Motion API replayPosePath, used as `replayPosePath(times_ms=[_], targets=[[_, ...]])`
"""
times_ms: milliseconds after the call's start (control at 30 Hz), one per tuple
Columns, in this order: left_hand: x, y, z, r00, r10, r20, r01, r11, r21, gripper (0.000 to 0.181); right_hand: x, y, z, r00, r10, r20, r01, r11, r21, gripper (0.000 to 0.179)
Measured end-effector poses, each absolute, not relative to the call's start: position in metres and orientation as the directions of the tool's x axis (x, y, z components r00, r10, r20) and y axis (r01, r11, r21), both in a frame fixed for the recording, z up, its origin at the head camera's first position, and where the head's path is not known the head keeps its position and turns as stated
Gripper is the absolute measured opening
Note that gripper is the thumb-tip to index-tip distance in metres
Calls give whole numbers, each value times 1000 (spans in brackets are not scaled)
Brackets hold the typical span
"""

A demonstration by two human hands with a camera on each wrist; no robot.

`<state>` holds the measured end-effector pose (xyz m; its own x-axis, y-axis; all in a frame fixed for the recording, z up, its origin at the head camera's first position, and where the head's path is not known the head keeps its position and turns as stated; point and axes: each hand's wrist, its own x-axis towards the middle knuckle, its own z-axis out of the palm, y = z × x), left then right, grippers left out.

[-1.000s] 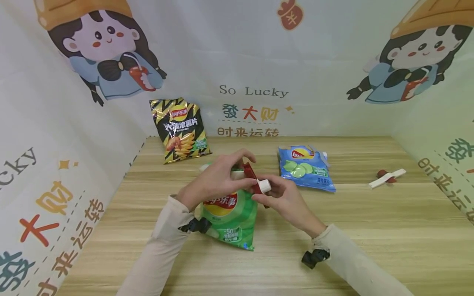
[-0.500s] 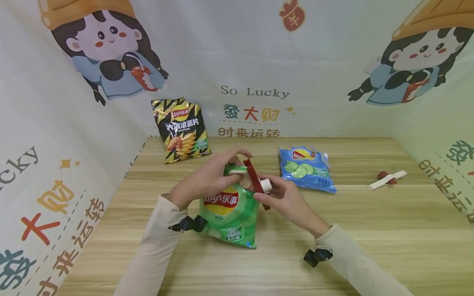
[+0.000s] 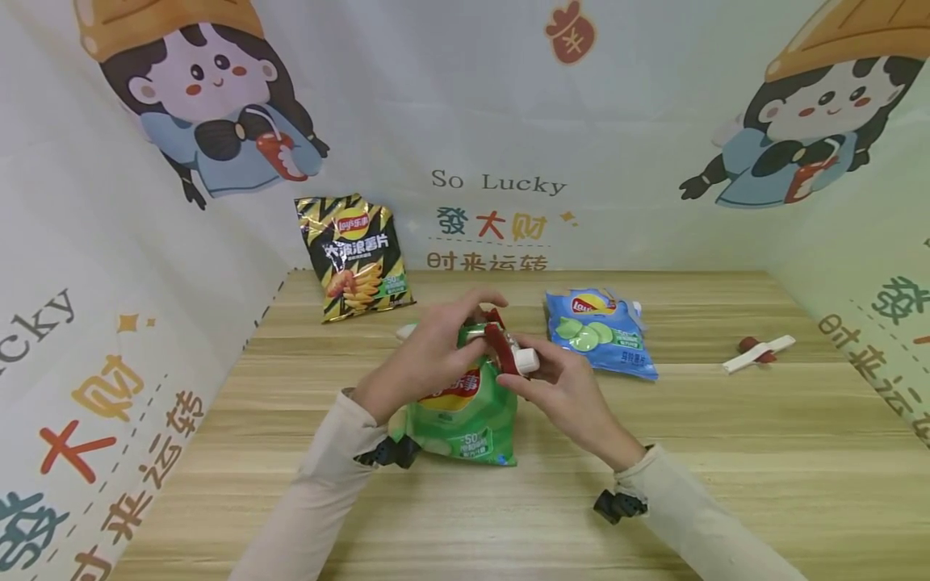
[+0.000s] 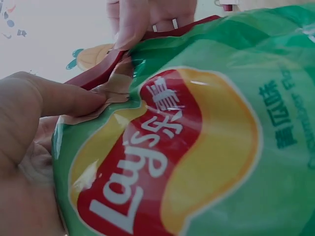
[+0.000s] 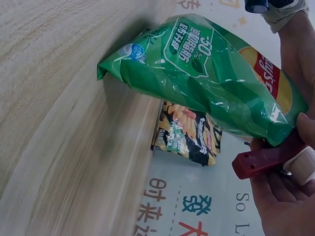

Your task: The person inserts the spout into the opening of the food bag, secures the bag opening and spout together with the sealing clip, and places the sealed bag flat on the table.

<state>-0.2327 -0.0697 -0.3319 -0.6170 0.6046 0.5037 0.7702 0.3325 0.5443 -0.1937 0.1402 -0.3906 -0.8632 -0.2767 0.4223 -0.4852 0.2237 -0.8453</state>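
Note:
A green Lay's chip bag [image 3: 465,420] is held up in the middle of the table, its bottom edge low over the wood. My left hand [image 3: 425,359] grips its folded top, the thumb pressing the fold in the left wrist view. My right hand [image 3: 570,391] holds a dark red bag clip [image 3: 501,349] with a white cap [image 3: 526,361]. Along the bag's mouth runs the red clip [image 4: 98,73], with right-hand fingertips [image 4: 133,22] at its far part. One clip end [image 5: 246,164] juts past the bag's corner in the right wrist view.
A black-and-yellow chip bag [image 3: 356,258] leans on the printed backdrop at back left. Behind my right hand lies a blue chip bag [image 3: 599,331], with a white piece at its upper right corner. Farther right, a white-and-red clip [image 3: 759,353] lies crossed on the table [image 3: 690,420].
The green bag has lifted and shifted slightly right. The red clip, earlier beside the bag's top with its length showing, now lies against the folded mouth, the left fingers closer over it.

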Motion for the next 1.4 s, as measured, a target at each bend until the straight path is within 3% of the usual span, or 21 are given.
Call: replayPosePath(times_ms=[200,533,800,1133,1400], targets=[[-232,-67,-333,-618,585,525,769,310,560,37,-193,140,-387,-843,-255,474,-527,210,-824,41],[-231,-65,-335,-635,562,530,759,327,563,32,-197,147,-387,-847,-294,442,-512,231,-827,38],[-230,-74,-329,-652,618,439,735,372,567,32,-196,145,-388,-834,-310,457,-532,229,-815,40],[-229,-68,-330,-695,616,370,693,440,571,32,-192,147,-387,-874,-387,294,-394,210,-895,43],[-229,-68,-331,-680,644,350,725,521,450,59,-195,150,-387,-864,-423,275,-378,181,-908,44]])
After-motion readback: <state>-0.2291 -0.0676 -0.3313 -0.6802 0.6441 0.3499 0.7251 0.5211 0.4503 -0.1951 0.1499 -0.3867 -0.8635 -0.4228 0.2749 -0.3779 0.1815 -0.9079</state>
